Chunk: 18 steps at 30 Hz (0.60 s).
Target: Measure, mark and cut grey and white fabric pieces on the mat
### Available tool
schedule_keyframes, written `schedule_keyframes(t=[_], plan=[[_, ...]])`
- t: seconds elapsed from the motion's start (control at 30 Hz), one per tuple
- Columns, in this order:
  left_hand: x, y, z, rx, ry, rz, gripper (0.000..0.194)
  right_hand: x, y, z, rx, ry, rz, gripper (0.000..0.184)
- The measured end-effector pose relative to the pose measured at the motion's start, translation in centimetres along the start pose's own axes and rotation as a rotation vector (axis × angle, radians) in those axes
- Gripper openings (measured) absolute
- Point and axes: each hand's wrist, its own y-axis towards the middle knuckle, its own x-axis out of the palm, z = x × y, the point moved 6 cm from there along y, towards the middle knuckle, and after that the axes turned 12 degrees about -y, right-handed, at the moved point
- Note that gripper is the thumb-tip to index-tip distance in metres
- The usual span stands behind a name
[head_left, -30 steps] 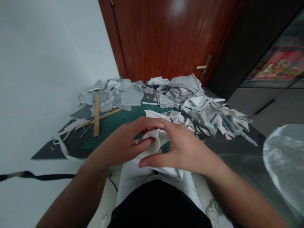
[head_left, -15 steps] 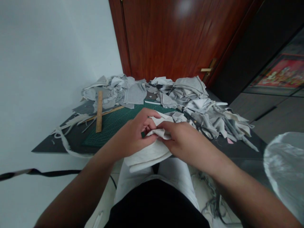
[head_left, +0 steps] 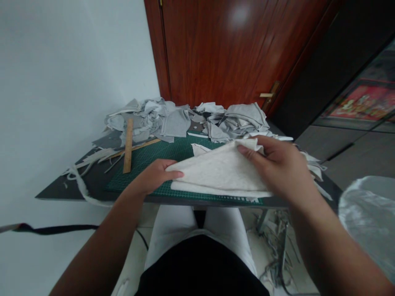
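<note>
A folded piece of off-white fabric (head_left: 216,170) is stretched between my two hands above the green cutting mat (head_left: 145,160). My left hand (head_left: 157,174) pinches its left corner between thumb and fingers. At the upper right edge, my right hand (head_left: 274,160) grips the cloth, thumb on top and the other fingers behind it. The fabric hangs in a slanting fold, its lower edge near the front of the table. Behind it a small pale cloth corner (head_left: 199,149) shows on the mat.
Heaps of grey fabric pieces (head_left: 175,121) line the back of the table against a wooden door (head_left: 212,49). A wooden ruler (head_left: 128,146) and pale fabric strips (head_left: 82,181) lie at the left. A plastic-lined bin (head_left: 367,205) stands at right; scraps litter the floor.
My hands have moved apart, the right one outward to the right, the left one to the left. The fabric, bunched between them before, is now spread out; my right hand now covers the scissors.
</note>
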Motion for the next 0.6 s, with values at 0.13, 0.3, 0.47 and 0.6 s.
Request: schedule_keyframes(t=[0.13,0.3,0.47,0.6], plan=[[0.1,-0.8,1.0,0.152,-0.519,0.174,0.043,2.7,-1.0,3.4,0.271,0.381,-0.073,0.042],[2.1,-1.9,2.6,0.292,-0.570,0.317,0.040,5.6,-2.3,4.6,0.490,0.674,-0.062,0.042],[2.0,-0.2,0.6,0.085,-0.451,0.179,0.047,9.3,-2.0,7.6,0.661,0.691,-0.165,0.033],[1.5,0.6,-1.5,0.004,-0.295,0.082,0.046,10.6,-1.3,9.1,0.481,0.246,-0.225,0.037]])
